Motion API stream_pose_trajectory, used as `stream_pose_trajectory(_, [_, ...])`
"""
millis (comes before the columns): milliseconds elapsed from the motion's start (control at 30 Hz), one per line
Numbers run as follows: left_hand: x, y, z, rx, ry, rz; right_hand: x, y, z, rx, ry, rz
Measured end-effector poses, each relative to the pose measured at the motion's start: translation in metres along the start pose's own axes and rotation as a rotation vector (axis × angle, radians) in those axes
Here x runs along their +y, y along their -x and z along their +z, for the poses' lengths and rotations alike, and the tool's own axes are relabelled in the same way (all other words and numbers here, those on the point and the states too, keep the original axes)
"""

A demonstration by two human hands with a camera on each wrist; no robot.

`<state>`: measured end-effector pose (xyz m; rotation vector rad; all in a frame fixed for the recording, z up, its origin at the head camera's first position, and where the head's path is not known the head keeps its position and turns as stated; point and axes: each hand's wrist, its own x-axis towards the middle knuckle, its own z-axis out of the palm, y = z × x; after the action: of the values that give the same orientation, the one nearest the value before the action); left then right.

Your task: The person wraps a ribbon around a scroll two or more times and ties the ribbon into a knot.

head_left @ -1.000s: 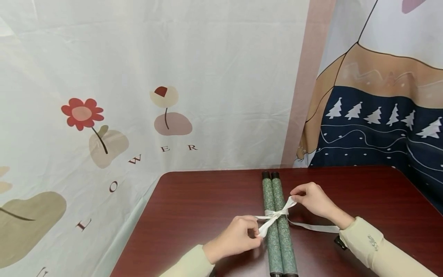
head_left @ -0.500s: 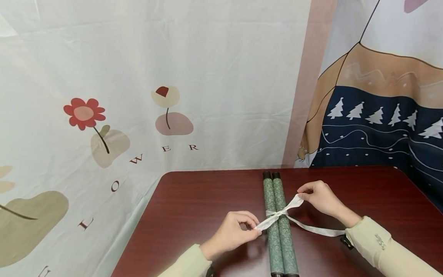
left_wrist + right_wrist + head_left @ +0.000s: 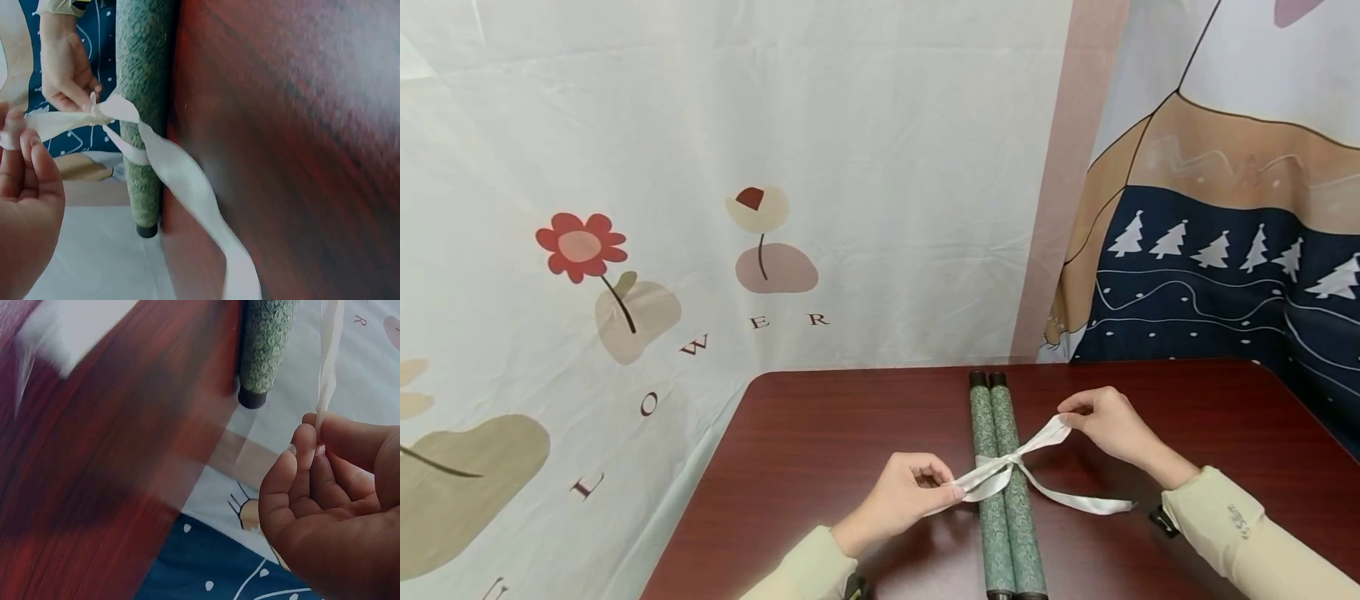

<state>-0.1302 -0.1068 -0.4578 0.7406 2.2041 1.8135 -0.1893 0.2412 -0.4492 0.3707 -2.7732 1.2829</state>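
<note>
Two green patterned scrolls with black end knobs, the left scroll (image 3: 995, 542) and the right scroll (image 3: 1024, 533), lie side by side. Around their middle runs a white ribbon (image 3: 1015, 459), knotted on top, with looped parts drawn out to both sides. My left hand (image 3: 901, 493) pinches the left part between thumb and fingers. To the upper right, my right hand (image 3: 1105, 423) pinches the other part, which is taut in the right wrist view. One loose ribbon tail (image 3: 1090, 504) curves over the table on the right; another tail (image 3: 194, 187) hangs down in the left wrist view.
The scrolls rest on a dark red wooden table (image 3: 850, 425) with rounded far corners. Behind it hangs a pale printed cloth (image 3: 887, 167), with a navy tree-patterned one (image 3: 1195, 292) at the right. A black device (image 3: 1164, 522) shows under the right cuff.
Both hands have moved apart, the right up and to the right, the left slightly leftward, stretching the ribbon across the scrolls. The right tail's end has come out from beside the right cuff.
</note>
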Motion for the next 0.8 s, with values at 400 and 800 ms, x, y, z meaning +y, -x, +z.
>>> stream_pose_trajectory(400, [-0.006, -0.003, -0.025, 0.165, -0.233, -0.047, 0.013, 0.007, -0.011, 0.006, 0.041, 0.004])
stream_pose_trajectory(800, [-0.027, -0.012, -0.039, 0.291, -0.472, -0.189, 0.023, 0.015, -0.016, -0.003, 0.046, 0.036])
